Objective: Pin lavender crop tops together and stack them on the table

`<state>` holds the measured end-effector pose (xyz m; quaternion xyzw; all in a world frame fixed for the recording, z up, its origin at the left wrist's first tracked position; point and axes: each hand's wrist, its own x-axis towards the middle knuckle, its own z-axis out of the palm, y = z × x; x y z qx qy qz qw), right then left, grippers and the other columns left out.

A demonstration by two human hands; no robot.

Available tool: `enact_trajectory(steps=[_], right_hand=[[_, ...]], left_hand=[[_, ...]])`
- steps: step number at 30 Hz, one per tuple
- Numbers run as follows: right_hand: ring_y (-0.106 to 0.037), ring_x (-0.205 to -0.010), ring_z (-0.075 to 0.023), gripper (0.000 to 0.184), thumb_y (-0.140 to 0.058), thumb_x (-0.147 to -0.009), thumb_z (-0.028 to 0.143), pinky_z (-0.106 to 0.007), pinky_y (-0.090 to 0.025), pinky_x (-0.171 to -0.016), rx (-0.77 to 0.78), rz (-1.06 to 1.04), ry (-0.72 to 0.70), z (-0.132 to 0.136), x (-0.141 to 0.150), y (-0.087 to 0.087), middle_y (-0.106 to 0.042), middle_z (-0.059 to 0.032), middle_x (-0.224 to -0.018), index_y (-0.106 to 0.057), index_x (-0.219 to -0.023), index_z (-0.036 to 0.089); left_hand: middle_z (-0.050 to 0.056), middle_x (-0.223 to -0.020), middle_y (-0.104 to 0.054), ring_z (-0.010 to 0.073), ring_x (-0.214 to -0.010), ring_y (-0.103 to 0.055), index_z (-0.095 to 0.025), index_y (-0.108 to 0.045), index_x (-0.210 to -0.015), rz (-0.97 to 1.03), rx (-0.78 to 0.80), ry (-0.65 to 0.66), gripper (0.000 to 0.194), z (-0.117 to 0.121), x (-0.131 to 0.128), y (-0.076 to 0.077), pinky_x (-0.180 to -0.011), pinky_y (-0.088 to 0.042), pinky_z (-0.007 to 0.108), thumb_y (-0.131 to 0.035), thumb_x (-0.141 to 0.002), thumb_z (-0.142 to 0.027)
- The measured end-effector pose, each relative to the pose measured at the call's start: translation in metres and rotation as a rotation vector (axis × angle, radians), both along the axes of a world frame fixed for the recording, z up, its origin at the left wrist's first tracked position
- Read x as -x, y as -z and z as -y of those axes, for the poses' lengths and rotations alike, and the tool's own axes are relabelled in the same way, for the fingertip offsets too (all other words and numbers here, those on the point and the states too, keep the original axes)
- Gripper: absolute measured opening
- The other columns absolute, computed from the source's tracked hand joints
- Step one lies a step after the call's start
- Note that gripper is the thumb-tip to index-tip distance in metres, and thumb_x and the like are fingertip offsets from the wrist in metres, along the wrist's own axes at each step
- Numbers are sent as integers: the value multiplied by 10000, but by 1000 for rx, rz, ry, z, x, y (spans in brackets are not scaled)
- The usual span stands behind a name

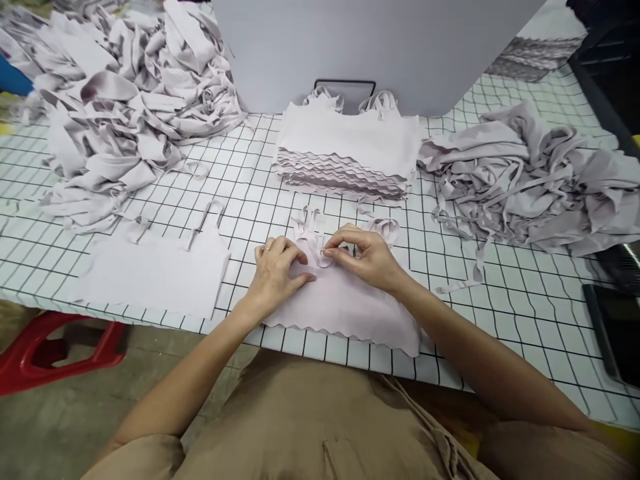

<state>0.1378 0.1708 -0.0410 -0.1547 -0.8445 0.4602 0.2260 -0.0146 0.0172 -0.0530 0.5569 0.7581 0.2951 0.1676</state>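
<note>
A pale pinkish-grey strappy top (345, 310) with a wavy hem lies flat in front of me, near the table's front edge. My right hand (363, 257) pinches one of its thin straps (324, 259) between thumb and forefinger, close to what looks like a small ring. On the top's left side rests my left hand (281, 267), thumb and forefinger apart beside the strap. Its other fingers are curled, and a ring shows on one of them. The second strap (387, 230) lies looped beyond my right hand.
Behind the top stands a neat stack of similar tops (350, 140), before a grey panel (370, 47). Loose garments are heaped at left (135, 100) and right (540, 180). Another top (155, 267) lies flat at left. A phone-like dark device (615, 327) is at the right edge; a red stool (60, 350) stands below.
</note>
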Motion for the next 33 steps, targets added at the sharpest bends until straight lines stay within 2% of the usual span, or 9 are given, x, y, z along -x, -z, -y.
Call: enact_trajectory(steps=[3, 8, 12, 17, 33], right_hand=[[-583, -767, -173, 76, -662, -886, 167, -349, -480, -721, -22, -18, 2, 2, -2, 5, -673, -20, -763, -688, -829, 209], [-548, -819, -199, 93, -643, -906, 184, -367, -474, -728, -75, -43, -33, 11, -1, 11, -645, -33, -758, -683, -829, 220], [-533, -860, -223, 98, -642, -908, 199, -403, -472, -753, -136, -62, -43, 17, 0, 16, -642, -37, -740, -682, -825, 234], [-529, -892, -232, 107, -631, -907, 174, -449, -451, -809, -178, -39, -71, 18, -2, 18, -649, -32, -748, -676, -836, 240], [-529, -875, -235, 113, -622, -919, 185, -477, -423, -841, -217, -52, -116, 18, -2, 19, -648, -33, -752, -658, -828, 241]], left_hand=[[10, -873, -664, 224, -877, -517, -215, -636, -860, 59, -33, 35, 186, -2, 0, 2, -839, -267, 395, -795, -769, -244], [-7, -671, -609, 203, -761, -507, -239, -705, -809, 85, -114, 34, 113, -3, -1, 8, -876, -252, 420, -744, -830, -342], [-17, -599, -552, 186, -696, -481, -248, -715, -736, 103, -153, 45, 187, -4, -2, 12, -896, -253, 425, -687, -870, -375], [-25, -570, -524, 187, -684, -466, -254, -710, -722, 140, -131, 54, 135, -4, -3, 16, -921, -262, 421, -733, -817, -348], [-31, -573, -509, 176, -671, -434, -239, -671, -697, 78, -151, 97, 145, -6, -5, 17, -889, -263, 414, -708, -826, -294]])
